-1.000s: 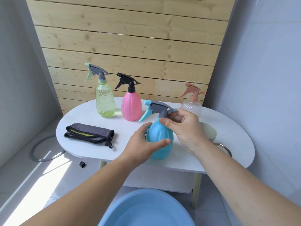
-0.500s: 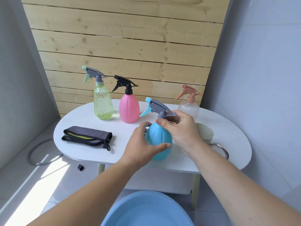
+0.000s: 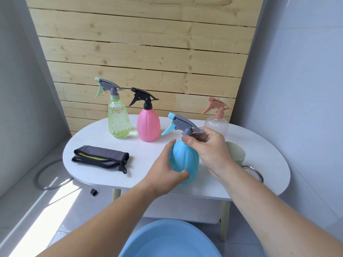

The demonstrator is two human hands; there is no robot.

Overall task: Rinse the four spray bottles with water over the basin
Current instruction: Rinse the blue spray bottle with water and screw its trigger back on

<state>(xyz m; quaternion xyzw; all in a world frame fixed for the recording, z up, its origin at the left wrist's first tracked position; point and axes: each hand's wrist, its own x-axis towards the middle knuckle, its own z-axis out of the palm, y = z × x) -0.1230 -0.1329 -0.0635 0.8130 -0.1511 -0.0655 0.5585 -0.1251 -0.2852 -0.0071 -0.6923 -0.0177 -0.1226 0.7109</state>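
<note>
Gripping the blue bottle [image 3: 185,158] round its belly, the left hand [image 3: 163,173] steadies it on the table [image 3: 259,154]. The right hand [image 3: 209,147] pinches the grey collar under the spray head [image 3: 180,123], thumb in front and fingers curled behind. Over the last second the head has swung: its nozzle lay near level and now points up and to the left, and the bottle leans a little with it. The left hand's hold on the belly has not shifted. I read that as the cap being unscrewed, the first step before water can go in. Whether the thread is already free I cannot tell, since the fingers cover the neck. The bottle stands near the table's front edge, above and behind the basin [image 3: 167,240] on the floor, so nothing has yet been rinsed over it. Counting gives four spray bottles — the blue one in hand, the green bottle [image 3: 118,121] and pink bottle [image 3: 148,127] side by side at the back left, and the clear bottle [image 3: 216,126] at the back right, those three capped and untouched. There is one basin, one folded cloth [image 3: 100,157] on the table's left, and one pale cup [image 3: 237,153] just behind the right wrist — and two hands, both on the same bottle.
</note>
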